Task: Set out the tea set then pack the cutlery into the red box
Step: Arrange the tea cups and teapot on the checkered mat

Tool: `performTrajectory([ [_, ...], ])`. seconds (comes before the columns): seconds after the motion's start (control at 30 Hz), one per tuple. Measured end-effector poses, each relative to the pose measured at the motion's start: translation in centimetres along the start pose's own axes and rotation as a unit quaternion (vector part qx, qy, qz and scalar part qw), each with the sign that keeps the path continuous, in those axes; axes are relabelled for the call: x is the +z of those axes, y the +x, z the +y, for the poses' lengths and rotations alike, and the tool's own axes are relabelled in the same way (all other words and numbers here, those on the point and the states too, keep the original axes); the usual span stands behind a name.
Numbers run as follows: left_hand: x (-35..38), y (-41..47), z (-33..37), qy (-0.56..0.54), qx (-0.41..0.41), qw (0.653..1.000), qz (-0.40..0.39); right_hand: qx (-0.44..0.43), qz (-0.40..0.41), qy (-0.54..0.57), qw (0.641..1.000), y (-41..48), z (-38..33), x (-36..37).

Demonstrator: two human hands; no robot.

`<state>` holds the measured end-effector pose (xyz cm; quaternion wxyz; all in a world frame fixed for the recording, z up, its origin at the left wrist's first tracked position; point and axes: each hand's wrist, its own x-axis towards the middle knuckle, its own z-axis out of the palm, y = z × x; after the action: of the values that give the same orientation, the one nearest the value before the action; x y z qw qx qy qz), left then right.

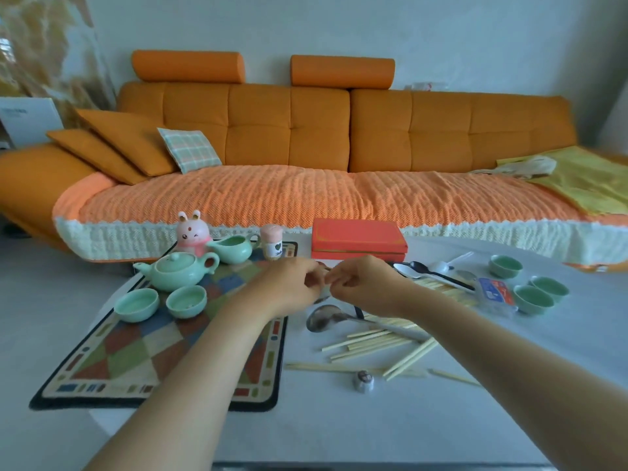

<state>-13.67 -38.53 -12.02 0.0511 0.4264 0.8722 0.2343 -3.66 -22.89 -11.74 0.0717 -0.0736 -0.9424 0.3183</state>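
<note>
My left hand (292,282) and my right hand (360,283) meet over the table's middle, fingers curled, both pinching a small grey object (324,294) that is mostly hidden. The closed red box (358,239) lies just beyond them. A green teapot (176,271), a pitcher (234,248) and two cups (137,304) (186,300) stand on the patterned mat (163,362). Three more cups (505,266) (550,287) (531,299) sit at the right. Loose chopsticks (373,341), a large metal spoon (323,319) and smaller spoons (419,270) lie scattered.
A pink rabbit figure (193,232) and a toothpick jar (272,241) stand at the mat's far edge. A clear plastic box (494,294) lies among the right-hand cups. A small metal piece (363,380) rests near the front chopsticks. An orange sofa (306,130) runs behind the table.
</note>
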Motion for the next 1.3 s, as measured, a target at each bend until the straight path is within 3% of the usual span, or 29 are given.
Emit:
performTrajectory([
  [0.23, 1.6, -4.4, 2.7, 0.03, 0.001, 0.994, -0.103, -0.027, -0.159, -0.053, 0.985, -7.0, 1.3, -1.0],
  [0.37, 2.6, -6.2, 2.7, 0.034, 0.009, 0.993, -0.114, -0.05, -0.192, -0.116, 0.973, -8.4, 1.8, -0.4],
  [0.57, 2.9, -7.2, 2.7, 0.009, -0.005, 0.994, -0.113, -0.071, -0.156, -0.129, 0.977, -8.3, 2.0, 0.5],
  [0.73, 2.6, -6.7, 3.0, -0.081, -0.029, 0.995, -0.059, -0.049, -0.06, 0.016, 0.997, -7.1, 1.3, 0.6],
  [0.9, 1.6, -5.5, 2.8, -0.248, -0.063, 0.967, -0.004, -0.054, 0.031, 0.078, 0.995, -4.8, 0.2, 1.6],
  [1.03, 0.7, -4.4, 0.5, -0.302, -0.095, 0.948, 0.028, -0.051, 0.054, 0.103, 0.992, -2.0, -0.9, 3.1],
  [1.13, 0.0, -3.8, -2.2, -0.236, -0.106, 0.964, 0.067, -0.047, 0.067, 0.08, 0.993, 0.8, -2.1, 4.6],
  [1.3, -2.5, -4.2, -7.2, 0.03, -0.09, 0.981, 0.171, -0.023, 0.029, 0.032, 0.999, 5.2, -4.7, 7.1],
])
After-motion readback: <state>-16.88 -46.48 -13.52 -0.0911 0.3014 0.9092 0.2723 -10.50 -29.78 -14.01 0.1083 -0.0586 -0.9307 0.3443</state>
